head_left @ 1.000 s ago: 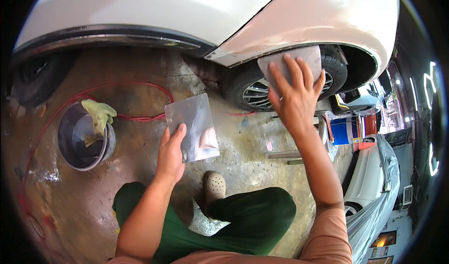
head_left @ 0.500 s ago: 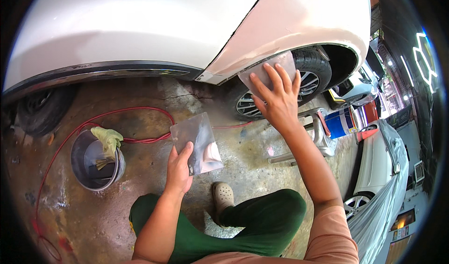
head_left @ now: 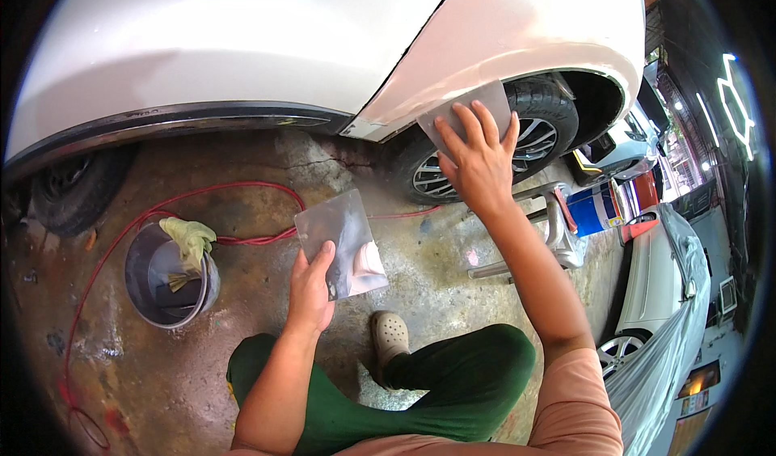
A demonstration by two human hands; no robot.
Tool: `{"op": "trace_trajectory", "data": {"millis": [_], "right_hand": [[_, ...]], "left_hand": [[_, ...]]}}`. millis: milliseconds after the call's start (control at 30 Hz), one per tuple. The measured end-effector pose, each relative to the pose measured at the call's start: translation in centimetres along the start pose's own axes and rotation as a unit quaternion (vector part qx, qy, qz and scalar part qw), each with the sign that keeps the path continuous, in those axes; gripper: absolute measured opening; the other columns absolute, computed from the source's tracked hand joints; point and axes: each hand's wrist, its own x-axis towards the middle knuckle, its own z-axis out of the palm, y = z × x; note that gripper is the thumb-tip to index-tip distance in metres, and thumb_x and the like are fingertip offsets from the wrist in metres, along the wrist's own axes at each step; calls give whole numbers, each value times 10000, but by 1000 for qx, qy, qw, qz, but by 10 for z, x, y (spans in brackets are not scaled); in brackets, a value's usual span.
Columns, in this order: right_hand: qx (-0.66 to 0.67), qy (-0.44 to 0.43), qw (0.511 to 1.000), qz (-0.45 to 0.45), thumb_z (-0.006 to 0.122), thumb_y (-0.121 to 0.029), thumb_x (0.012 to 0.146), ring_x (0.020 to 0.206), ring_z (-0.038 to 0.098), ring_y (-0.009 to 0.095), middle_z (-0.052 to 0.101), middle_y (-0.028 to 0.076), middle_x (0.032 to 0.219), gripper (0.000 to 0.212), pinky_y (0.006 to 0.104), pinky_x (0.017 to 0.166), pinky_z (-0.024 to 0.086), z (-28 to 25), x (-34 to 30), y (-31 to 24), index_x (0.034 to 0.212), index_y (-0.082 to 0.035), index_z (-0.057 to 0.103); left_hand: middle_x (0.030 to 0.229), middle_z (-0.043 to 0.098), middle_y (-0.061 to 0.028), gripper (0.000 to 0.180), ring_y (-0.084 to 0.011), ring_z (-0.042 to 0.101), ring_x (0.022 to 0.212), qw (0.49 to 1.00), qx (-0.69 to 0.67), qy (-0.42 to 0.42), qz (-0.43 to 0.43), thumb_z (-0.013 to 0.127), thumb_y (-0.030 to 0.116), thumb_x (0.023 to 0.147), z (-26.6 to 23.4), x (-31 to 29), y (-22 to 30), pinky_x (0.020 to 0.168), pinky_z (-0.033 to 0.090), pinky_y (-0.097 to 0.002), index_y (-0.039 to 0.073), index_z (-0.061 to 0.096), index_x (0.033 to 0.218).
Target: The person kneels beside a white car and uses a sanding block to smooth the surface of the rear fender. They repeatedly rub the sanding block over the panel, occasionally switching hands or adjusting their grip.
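Observation:
My left hand [head_left: 311, 290] grips a flat grey plate [head_left: 331, 230] by its lower left edge, thumb on top. A lump of pale pinkish putty [head_left: 369, 260] lies on the plate's right side. Up at the car's wheel arch, my right hand [head_left: 483, 161] holds a thin grey rectangular spreader [head_left: 457, 116], its fingers spread across the face and its far edge at the lip of the arch. My right palm hides part of the wheel behind. The white car's fender [head_left: 517, 27] shows pinkish patches above the arch.
Behind the spreader is the car's wheel [head_left: 537, 137]. A bucket [head_left: 166, 294] with a yellowish cloth [head_left: 190, 242] stands at the left, near a red hose [head_left: 234, 185]. A metal frame [head_left: 558, 225] and a blue can [head_left: 594, 209] are at the right, before a partly covered car [head_left: 651, 282].
My right hand and the spreader have shifted very slightly along the wheel arch. The left hand keeps the plate in nearly the same place; the whole view has moved a little.

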Motion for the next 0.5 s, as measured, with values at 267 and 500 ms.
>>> {"op": "trace_trajectory", "data": {"millis": [267, 500], "right_hand": [[540, 49, 801, 254, 790, -343, 745, 1414, 396, 345, 459, 136, 1490, 764, 591, 1138, 313, -113, -90, -31, 1431, -132, 528], [903, 151, 73, 396, 467, -600, 988, 1449, 355, 452, 421, 127, 1575, 717, 815, 1071, 236, -145, -149, -42, 1551, -164, 384]], "left_hand": [[1304, 607, -96, 398, -204, 581, 1191, 1000, 20, 3, 13, 612, 170, 1011, 8, -4, 7, 1048, 444, -375, 15, 508, 1362], [1293, 626, -88, 369, -230, 605, 1195, 998, -24, -46, 30, 607, 138, 1006, 37, -33, 11, 1043, 465, -395, 28, 528, 1349]]}}
